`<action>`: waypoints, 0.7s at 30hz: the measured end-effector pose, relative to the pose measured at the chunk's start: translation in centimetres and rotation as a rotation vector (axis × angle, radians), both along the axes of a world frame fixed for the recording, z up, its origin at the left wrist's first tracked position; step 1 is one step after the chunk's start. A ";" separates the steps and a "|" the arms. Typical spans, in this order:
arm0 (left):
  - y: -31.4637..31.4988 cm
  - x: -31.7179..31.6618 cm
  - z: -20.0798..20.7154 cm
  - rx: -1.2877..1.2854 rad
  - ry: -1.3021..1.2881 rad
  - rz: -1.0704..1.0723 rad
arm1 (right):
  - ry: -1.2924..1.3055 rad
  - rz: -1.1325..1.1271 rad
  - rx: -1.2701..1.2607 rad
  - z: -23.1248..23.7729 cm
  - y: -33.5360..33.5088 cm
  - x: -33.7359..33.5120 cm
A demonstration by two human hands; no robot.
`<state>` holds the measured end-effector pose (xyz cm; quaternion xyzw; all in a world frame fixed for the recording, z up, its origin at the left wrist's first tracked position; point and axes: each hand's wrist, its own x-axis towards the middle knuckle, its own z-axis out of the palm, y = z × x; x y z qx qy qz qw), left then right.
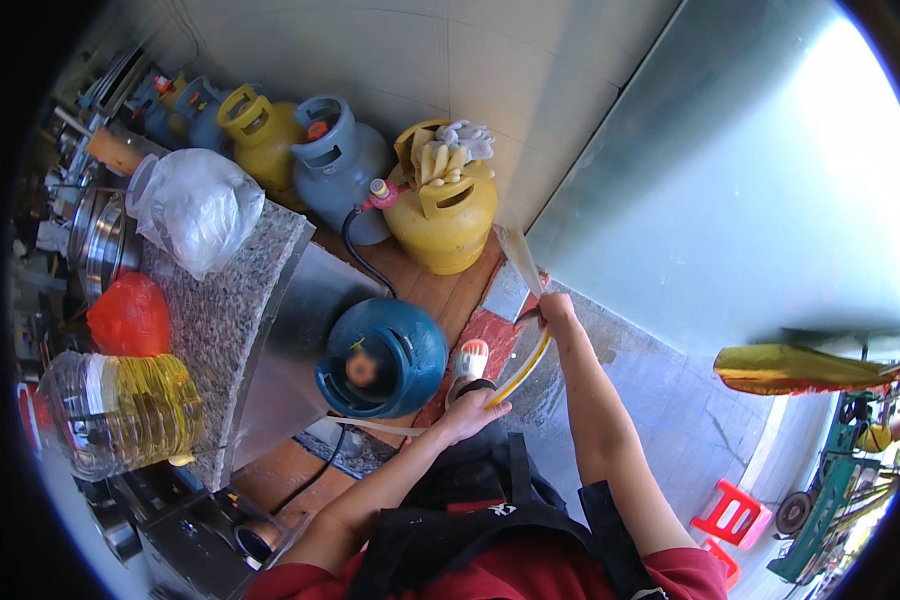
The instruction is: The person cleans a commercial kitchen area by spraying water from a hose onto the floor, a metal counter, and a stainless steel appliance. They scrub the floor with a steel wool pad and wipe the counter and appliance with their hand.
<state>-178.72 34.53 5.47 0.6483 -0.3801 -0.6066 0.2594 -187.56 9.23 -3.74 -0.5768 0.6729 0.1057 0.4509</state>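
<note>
A pale yellow-and-white hose (523,375) curves between my two hands. My right hand (558,308) is closed round its far end, beside the glass panel. A whitish, see-through streak (518,258) fans out past that hand; it looks like water spraying. My left hand (463,418) grips the hose lower down, close to my body. A whitish length continues left from there, under the blue-green gas cylinder (425,350). That cylinder stands just left of my left hand. One light shoe (470,358) shows between the cylinder and the hose.
A yellow gas cylinder (440,235) topped with gloves (440,160) stands by the wall, beside a grey one (340,175). The granite counter (220,310) at left carries an oil jug (120,410) and plastic bags. The glass panel (710,200) rises at right; red stools (732,515) stand lower right.
</note>
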 end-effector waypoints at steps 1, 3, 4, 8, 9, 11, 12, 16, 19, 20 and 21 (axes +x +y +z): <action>-0.5 0.1 -0.2 0.049 -0.032 -0.046 | -0.007 -0.008 -0.020 0.5 -0.6 0.3; -1.7 0.1 -0.6 0.044 0.023 -0.013 | 0.032 0.002 -0.048 1.6 -1.9 1.0; -2.5 0.0 -0.9 0.055 0.042 0.002 | 0.032 0.006 -0.071 2.2 -2.7 1.4; -6.1 -0.3 -2.8 -0.061 0.032 0.057 | 0.110 0.018 -0.101 3.6 -6.5 3.2; -7.1 -0.5 -3.4 -0.058 0.043 0.063 | 0.111 0.065 -0.112 3.5 -7.6 3.9; -8.8 -0.2 -4.8 -0.048 0.033 0.057 | 0.113 0.481 -0.214 2.7 -9.7 4.7; -9.6 0.0 -5.1 -0.058 0.056 0.097 | 0.059 0.561 -0.262 2.1 -10.7 5.2; -12.2 1.2 -5.6 -0.081 0.090 0.194 | 0.195 0.631 -0.406 -0.6 -13.9 7.0; -13.3 2.4 -5.4 -0.020 0.099 0.098 | 0.246 0.594 -0.196 -2.2 -15.0 6.6; -13.5 2.8 -5.2 -0.023 0.095 0.080 | 0.267 0.713 -0.129 -2.8 -15.1 6.3; -13.5 3.3 -4.9 0.007 0.138 0.015 | 0.249 0.919 -0.120 -3.3 -15.0 5.8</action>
